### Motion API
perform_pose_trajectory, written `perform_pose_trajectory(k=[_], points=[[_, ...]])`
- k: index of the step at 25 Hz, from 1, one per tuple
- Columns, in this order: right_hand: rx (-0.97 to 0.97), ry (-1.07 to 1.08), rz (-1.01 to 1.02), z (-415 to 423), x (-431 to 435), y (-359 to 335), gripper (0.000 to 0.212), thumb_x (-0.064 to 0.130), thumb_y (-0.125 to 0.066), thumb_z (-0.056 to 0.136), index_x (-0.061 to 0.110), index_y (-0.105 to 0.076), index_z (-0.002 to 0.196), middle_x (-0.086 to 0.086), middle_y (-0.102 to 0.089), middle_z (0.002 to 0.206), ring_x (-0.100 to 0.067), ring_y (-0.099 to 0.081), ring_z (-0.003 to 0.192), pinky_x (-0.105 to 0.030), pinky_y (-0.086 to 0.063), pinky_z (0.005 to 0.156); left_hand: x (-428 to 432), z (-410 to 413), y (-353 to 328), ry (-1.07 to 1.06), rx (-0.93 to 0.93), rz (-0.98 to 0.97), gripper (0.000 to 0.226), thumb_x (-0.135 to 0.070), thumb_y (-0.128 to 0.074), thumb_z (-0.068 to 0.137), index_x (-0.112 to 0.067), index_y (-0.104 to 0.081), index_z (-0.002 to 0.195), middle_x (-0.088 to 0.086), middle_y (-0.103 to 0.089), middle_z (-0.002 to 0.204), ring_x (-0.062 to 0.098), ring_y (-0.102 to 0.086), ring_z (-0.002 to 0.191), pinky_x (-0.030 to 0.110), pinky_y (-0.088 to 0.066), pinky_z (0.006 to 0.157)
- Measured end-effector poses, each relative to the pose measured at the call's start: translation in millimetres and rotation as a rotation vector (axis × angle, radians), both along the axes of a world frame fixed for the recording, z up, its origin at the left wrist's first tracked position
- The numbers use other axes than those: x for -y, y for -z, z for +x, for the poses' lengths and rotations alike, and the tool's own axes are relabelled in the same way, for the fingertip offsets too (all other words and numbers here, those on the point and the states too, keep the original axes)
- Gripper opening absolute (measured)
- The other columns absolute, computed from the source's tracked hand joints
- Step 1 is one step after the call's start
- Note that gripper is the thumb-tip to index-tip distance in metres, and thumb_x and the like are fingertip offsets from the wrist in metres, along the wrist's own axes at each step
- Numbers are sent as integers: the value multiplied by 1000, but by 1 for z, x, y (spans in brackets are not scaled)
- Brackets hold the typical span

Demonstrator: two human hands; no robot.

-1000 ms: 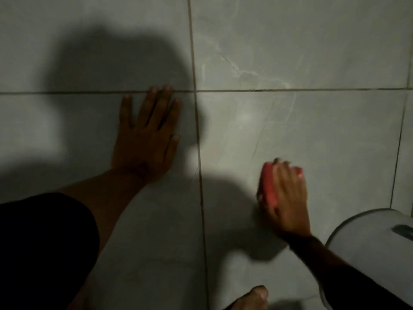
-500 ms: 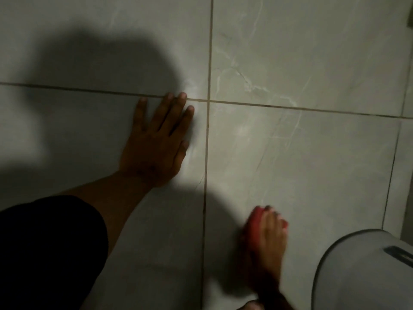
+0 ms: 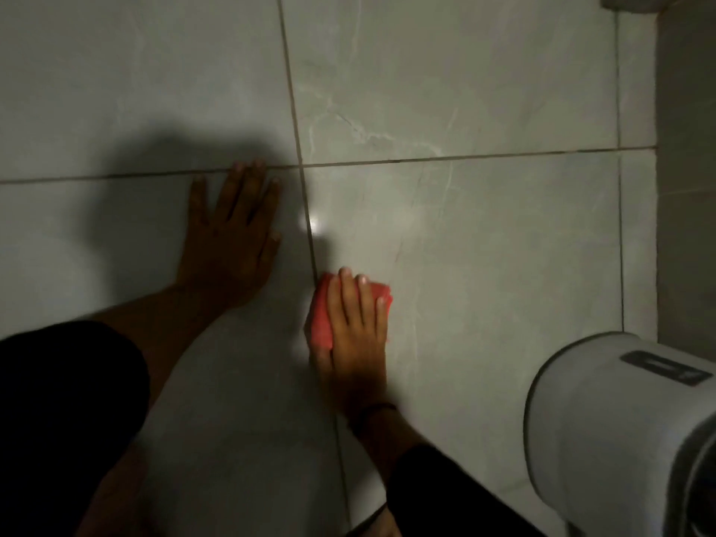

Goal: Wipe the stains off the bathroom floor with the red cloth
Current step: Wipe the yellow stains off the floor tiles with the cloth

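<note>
The red cloth [image 3: 323, 317] is folded small and pressed flat on the grey tiled floor [image 3: 484, 246], just right of a vertical grout line. My right hand [image 3: 356, 335] lies on top of it with the fingers stretched over it, so only its left side and far corner show. My left hand [image 3: 230, 242] rests palm down on the neighbouring tile to the left, fingers spread, its tips at the horizontal grout line. No clear stains show in the dim light.
A white rounded bin lid [image 3: 627, 432] with a dark label fills the lower right corner. A grey wall or fixture base [image 3: 685, 188] runs up the right edge. My dark-clad knee [image 3: 58, 420] is at the lower left. Shadows cover the left tiles.
My right hand has slid the cloth left and away from me, up to the vertical grout line. The left hand stays planted; the view has shifted.
</note>
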State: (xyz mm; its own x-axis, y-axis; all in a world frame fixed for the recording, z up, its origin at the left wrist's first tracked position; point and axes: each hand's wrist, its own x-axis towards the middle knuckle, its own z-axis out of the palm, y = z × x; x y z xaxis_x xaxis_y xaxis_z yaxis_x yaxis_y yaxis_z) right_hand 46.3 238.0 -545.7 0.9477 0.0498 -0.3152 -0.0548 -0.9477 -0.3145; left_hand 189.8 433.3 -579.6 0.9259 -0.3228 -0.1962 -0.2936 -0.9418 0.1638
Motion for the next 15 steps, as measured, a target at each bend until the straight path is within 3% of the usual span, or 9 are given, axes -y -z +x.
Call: perform_pose_trajectory(k=[3,5,7,8,9,10,11,13,15], points=[[-240,208,462,-42,5,-59,58,28,-43,110,16,-38,166,-3,-30,177,-26,-22,168,-56,-20,136,8,-3,-48,66,-161,19,74,-42,-36,103,-8,-32,168,23,-23,177,43,-23,164,73,-13,124],[-304,425,775,-51,8,-108,49,21,-50,114,26,-47,163,8,-44,171,-13,-36,162,-42,-29,135,18,-16,-81,97,-280,-27,72,-47,-36,106,-2,-42,163,25,-39,170,44,-38,157,68,-25,123],[-308,691,966,-56,22,-182,40,28,-55,113,39,-58,151,22,-62,153,1,-54,146,-21,-44,122,57,-32,-147,24,-745,-180,98,-67,-29,97,9,-42,158,23,-48,165,38,-47,152,49,-30,125],[-323,815,1014,-63,27,-218,34,37,-58,110,43,-63,143,22,-68,144,4,-62,136,-15,-51,112,79,-40,-185,-111,-961,-323,120,-83,-29,87,17,-45,151,22,-58,154,34,-55,143,42,-35,121],[-312,962,1035,-69,35,-251,33,50,-61,104,45,-67,136,19,-72,138,1,-67,130,-17,-56,106,102,-52,-218,-320,-1136,-426,134,-99,-31,75,16,-60,139,16,-72,134,29,-64,126,39,-43,109],[-263,1113,1039,-76,49,-282,41,61,-64,97,41,-68,133,11,-75,135,-8,-70,128,-26,-60,105,127,-67,-252,-442,-1270,-481,126,-100,-30,71,4,-73,127,4,-79,111,22,-68,107,37,-48,94],[-193,1272,1083,-84,65,-308,47,63,-66,96,33,-70,132,1,-78,132,-18,-74,125,-35,-63,103,151,-84,-281,-486,-1378,-500,102,-93,-30,76,-13,-81,111,-5,-81,92,18,-70,91,33,-51,81],[5,1515,1222,-91,99,-345,27,32,-63,105,18,-72,126,-6,-83,119,-21,-80,108,-33,-68,88,192,-106,-331,-469,-1445,-511,60,-74,-42,94,-28,-80,94,-12,-81,77,13,-74,76,29,-56,66],[154,1705,1205,-103,144,-383,21,12,-56,108,17,-73,119,-13,-81,122,-26,-79,103,-39,-65,92,239,-116,-379,-343,-1412,-553,26,-51,-61,99,-33,-78,93,-14,-81,78,6,-77,71,27,-58,56]])
